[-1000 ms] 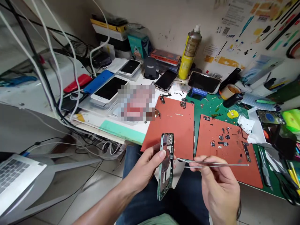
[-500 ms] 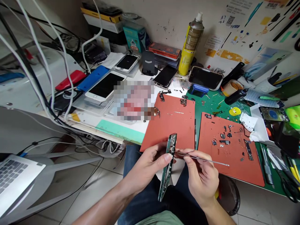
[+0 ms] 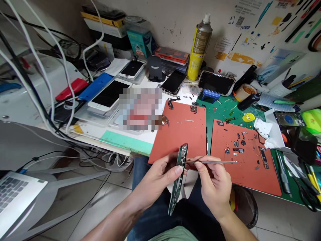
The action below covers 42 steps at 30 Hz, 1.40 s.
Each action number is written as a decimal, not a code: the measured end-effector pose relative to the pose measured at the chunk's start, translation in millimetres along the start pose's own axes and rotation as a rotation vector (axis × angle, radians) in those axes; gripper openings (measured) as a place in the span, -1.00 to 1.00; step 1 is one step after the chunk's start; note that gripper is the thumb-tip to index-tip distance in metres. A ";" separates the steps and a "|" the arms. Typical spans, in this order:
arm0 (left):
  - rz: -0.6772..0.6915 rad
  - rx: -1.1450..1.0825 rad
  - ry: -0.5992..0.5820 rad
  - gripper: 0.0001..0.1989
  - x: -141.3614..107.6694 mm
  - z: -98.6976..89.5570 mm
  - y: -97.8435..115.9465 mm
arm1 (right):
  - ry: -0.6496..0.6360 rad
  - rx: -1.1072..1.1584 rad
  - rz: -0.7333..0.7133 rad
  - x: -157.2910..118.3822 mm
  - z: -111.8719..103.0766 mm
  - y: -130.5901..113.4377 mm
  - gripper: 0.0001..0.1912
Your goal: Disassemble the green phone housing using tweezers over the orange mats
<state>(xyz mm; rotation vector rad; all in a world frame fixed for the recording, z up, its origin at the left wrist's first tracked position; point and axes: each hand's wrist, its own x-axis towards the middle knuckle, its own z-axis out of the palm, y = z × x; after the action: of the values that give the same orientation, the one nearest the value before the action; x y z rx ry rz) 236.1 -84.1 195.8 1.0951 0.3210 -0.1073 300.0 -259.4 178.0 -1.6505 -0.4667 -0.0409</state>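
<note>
My left hand (image 3: 160, 179) is closed round a dark green phone frame (image 3: 177, 187), its thumb pressed on the near side. The frame stands on edge above my lap, its inner side with small metal parts turned to the right. In my right hand (image 3: 214, 182) a thin metal pry tool (image 3: 220, 162) is pinched between thumb and fingers. It lies nearly level, its left tip at the upper part of the frame; whether the tip touches is hard to see. Just beyond my hands lies a red-brown mat (image 3: 180, 130) with a few small phone parts.
A second red-brown mat (image 3: 253, 180) carries several small parts. Behind stand a yellow spray can (image 3: 197, 57), a phone on a blue stand (image 3: 215, 82) and a white phone (image 3: 110, 94). Scissors (image 3: 307, 194) lie at the right edge; white cables (image 3: 64, 63) hang at left.
The pry tool has turned from sloping down to the right to almost level. Both hands keep their holds, and the camera view has shifted slightly.
</note>
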 end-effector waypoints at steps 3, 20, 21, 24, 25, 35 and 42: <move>-0.122 -0.051 0.116 -0.45 -1.7 2.2 2.2 | 0.014 0.123 0.109 3.4 2.6 0.0 -0.90; -0.099 -0.035 0.319 -0.39 9.2 22.1 9.4 | 0.062 0.415 0.291 4.9 13.9 7.8 -0.87; -0.097 -0.025 0.341 -0.39 9.4 22.0 9.5 | 0.064 0.403 0.296 4.6 13.1 9.1 -0.86; -0.083 0.011 0.357 -0.39 10.3 21.6 8.4 | 0.071 0.370 0.305 4.1 10.7 12.3 -0.85; -0.080 0.014 0.335 -0.38 10.6 21.7 8.1 | 0.071 0.365 0.311 4.2 10.0 12.7 -0.85; -0.121 -0.044 0.267 -0.34 12.2 21.4 11.5 | 0.076 0.371 0.275 10.1 15.0 3.7 -0.84; -0.196 -0.182 0.211 -0.30 13.9 15.4 10.7 | 0.078 0.416 0.191 12.9 18.3 4.5 -0.91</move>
<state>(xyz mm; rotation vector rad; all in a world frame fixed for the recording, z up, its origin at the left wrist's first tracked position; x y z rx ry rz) 255.1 -91.9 207.1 0.8944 0.6163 -0.1344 308.8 -238.6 174.9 -1.2717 -0.2363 0.1257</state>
